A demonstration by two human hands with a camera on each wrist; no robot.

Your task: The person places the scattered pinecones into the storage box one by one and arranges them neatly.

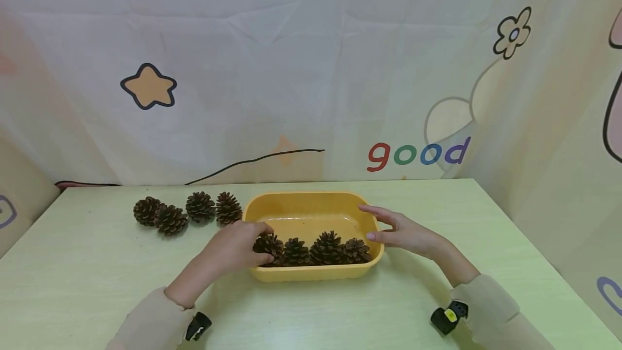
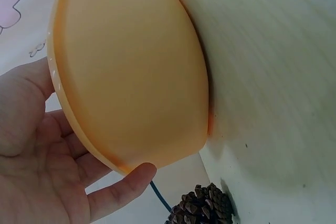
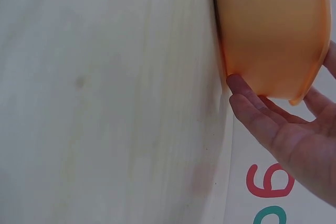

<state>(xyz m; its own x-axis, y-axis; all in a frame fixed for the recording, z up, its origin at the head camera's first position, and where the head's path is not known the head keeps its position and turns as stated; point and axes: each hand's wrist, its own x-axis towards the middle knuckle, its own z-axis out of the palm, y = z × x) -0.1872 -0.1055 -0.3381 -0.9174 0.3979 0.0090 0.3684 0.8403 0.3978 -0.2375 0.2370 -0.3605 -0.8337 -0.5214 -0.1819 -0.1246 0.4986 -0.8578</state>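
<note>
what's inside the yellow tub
Four pine cones sit in a row along the near side of the tub. The left hand partly covers the leftmost one; the near wall hides their bottoms.

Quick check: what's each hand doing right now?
Left hand: closed, holding the leftmost pine cone in the yellow tray.
Right hand: closed on the tray's right end, thumb inside the rim.

Right hand [image 3: 294,132] at 4 o'clock, fingers touching the end of the orange tub [image 3: 273,30], which sits at 1. Pale tabletop [image 3: 105,103] fills 9. Red letter [image 3: 269,178] and teal letter [image 3: 270,209] at 5, on white backdrop [image 3: 239,150].
</note>
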